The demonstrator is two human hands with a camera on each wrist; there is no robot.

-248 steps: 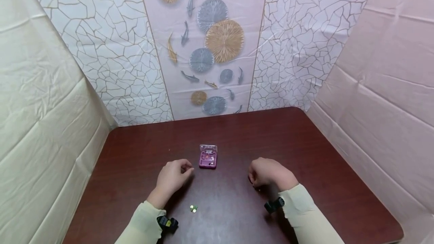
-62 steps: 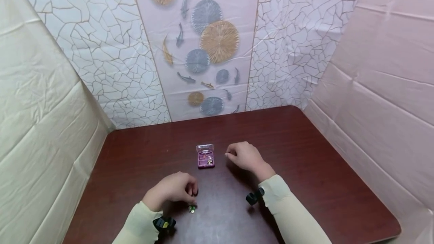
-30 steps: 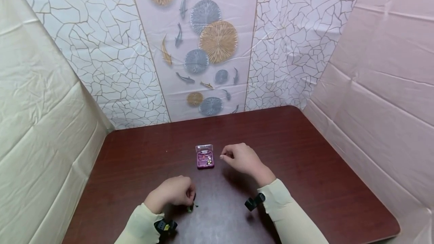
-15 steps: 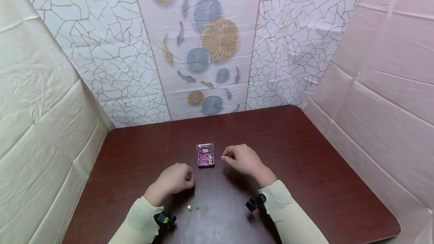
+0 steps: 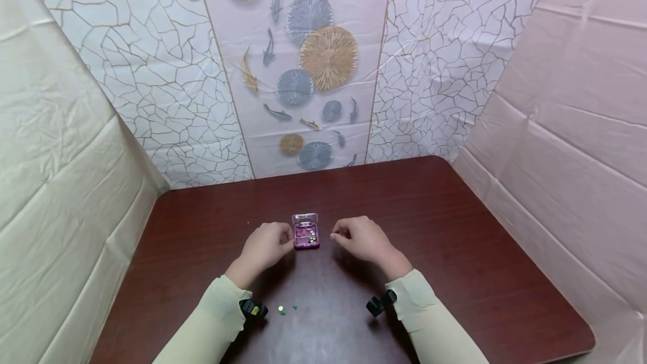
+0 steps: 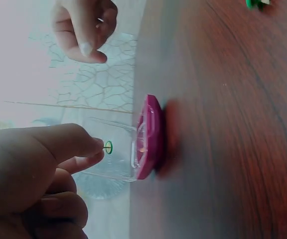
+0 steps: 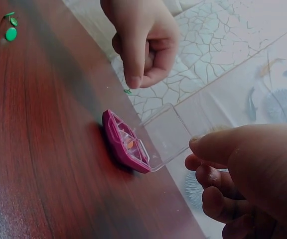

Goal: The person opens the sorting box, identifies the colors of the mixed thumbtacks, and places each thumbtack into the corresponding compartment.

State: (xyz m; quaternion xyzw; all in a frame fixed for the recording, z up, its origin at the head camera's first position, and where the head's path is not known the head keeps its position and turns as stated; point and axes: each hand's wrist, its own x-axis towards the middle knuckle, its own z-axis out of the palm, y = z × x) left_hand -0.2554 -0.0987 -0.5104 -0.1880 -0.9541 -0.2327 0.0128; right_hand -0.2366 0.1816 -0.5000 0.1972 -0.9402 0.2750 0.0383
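My left hand (image 5: 267, 247) pinches a green thumbtack (image 6: 108, 147) between thumb and forefinger, its pin toward the fingertips. In the head view that hand is at the left side of a small purple compartment box (image 5: 306, 244), and the wrist views show the thumbtack held above the table. The box's clear lid (image 7: 166, 134) stands up, hinged open at the far side. Small coloured pieces, some orange, white and yellow, lie in its compartments. My right hand (image 5: 365, 239) is to the right of the box, fingers loosely curled, with nothing visible in them.
Several more green thumbtacks (image 7: 11, 34) lie on the dark red-brown table (image 5: 404, 201), nearer to me than the box and close by the left wrist's camera (image 5: 254, 309). Patterned cloth (image 5: 323, 100) hangs behind the table, with plain cloth at both sides.
The left hand has picked up a thumbtack from the small group and moved away from me to the box. Earlier the right hand moved left toward the box; lately it has stayed put.
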